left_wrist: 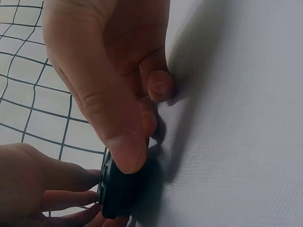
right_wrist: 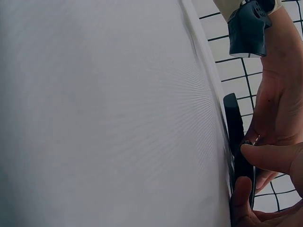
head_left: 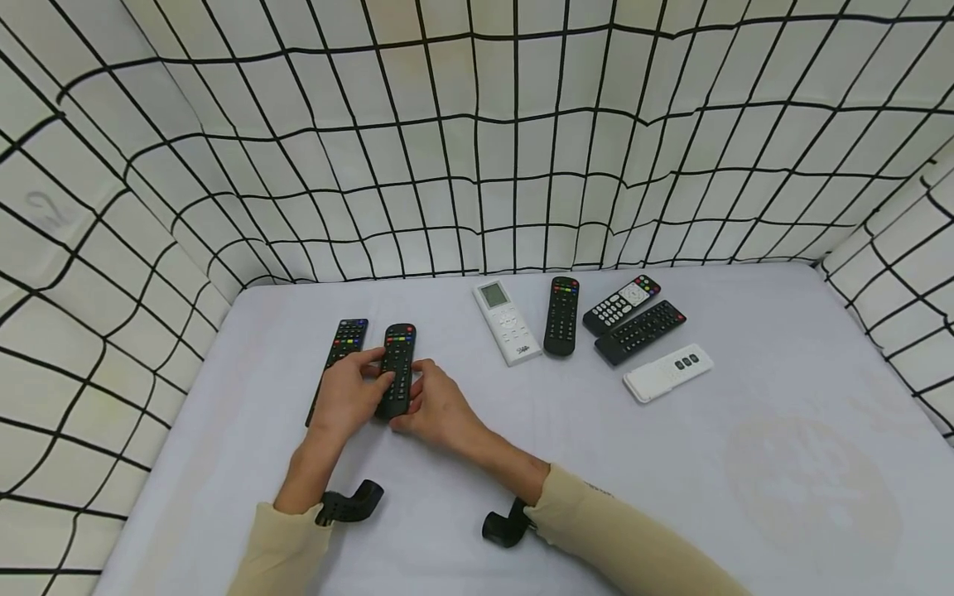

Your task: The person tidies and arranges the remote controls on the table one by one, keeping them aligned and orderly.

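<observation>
A black remote control (head_left: 400,352) with coloured buttons near its top stands between both hands over the white cloth. My left hand (head_left: 346,396) holds it from the left, thumb across its face. On the opposite side, my right hand (head_left: 441,410) grips the right edge, its thumb by the lower end. The left wrist view shows the left thumb (left_wrist: 125,151) against the dark remote. Just left of it lies a second, slimmer black remote (head_left: 350,335), its lower part mostly hidden by the left hand. In the right wrist view, fingers of both hands surround the dark remote (right_wrist: 243,168).
Right of the hands lie a white remote with a screen (head_left: 507,323), an upright black remote (head_left: 561,319), a black remote with a pale keypad area (head_left: 619,306), another black one (head_left: 641,333) and a smaller white one (head_left: 668,372). Black netting (head_left: 514,120) encloses the table (head_left: 596,463).
</observation>
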`<action>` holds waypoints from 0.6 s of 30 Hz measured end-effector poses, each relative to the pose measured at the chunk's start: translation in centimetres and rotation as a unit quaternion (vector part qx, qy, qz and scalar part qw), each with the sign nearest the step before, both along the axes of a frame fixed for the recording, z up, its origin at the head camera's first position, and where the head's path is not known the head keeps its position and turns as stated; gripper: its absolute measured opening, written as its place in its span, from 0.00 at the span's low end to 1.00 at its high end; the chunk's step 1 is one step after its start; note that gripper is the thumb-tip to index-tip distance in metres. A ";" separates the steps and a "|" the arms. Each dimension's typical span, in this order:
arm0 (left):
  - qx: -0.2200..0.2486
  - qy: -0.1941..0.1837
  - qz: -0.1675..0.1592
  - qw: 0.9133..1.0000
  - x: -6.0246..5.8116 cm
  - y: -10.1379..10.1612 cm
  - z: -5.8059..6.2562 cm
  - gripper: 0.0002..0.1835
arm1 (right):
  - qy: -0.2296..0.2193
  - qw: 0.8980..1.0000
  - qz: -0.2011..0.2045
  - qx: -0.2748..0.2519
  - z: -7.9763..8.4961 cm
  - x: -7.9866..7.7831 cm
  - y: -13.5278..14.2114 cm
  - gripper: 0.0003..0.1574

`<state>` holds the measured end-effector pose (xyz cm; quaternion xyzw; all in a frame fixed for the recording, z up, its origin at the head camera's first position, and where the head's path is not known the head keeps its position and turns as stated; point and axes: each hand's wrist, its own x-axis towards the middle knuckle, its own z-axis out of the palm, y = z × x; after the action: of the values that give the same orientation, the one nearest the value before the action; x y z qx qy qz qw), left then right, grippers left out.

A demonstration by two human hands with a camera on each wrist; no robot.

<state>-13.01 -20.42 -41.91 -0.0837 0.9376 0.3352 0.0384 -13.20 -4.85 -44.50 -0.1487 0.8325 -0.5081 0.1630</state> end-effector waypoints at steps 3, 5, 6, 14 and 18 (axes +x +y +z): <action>0.000 0.000 0.000 1.000 0.1 0.0 0.1 0.27 | 0.008 1.000 0.001 0.005 0.0 0.1 0.0 0.53; 0.000 0.001 0.000 1.000 0.1 0.0 0.1 0.26 | 0.014 1.000 0.003 0.012 0.0 0.1 0.0 0.52; -0.001 0.002 -0.001 1.000 0.1 0.1 0.1 0.26 | 0.015 1.000 0.004 0.014 0.1 0.1 0.0 0.52; -0.010 0.004 -0.003 1.000 -0.1 0.2 0.0 0.26 | 0.013 1.000 0.007 0.017 0.2 0.0 0.0 0.52; -0.012 0.004 -0.001 1.000 0.0 0.3 0.0 0.27 | 0.011 1.000 0.008 0.014 0.1 0.1 0.0 0.51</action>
<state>-12.98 -20.13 -41.90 -0.0821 0.9419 0.3238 0.0340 -13.10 -4.80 -44.36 -0.1590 0.8399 -0.4937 0.1596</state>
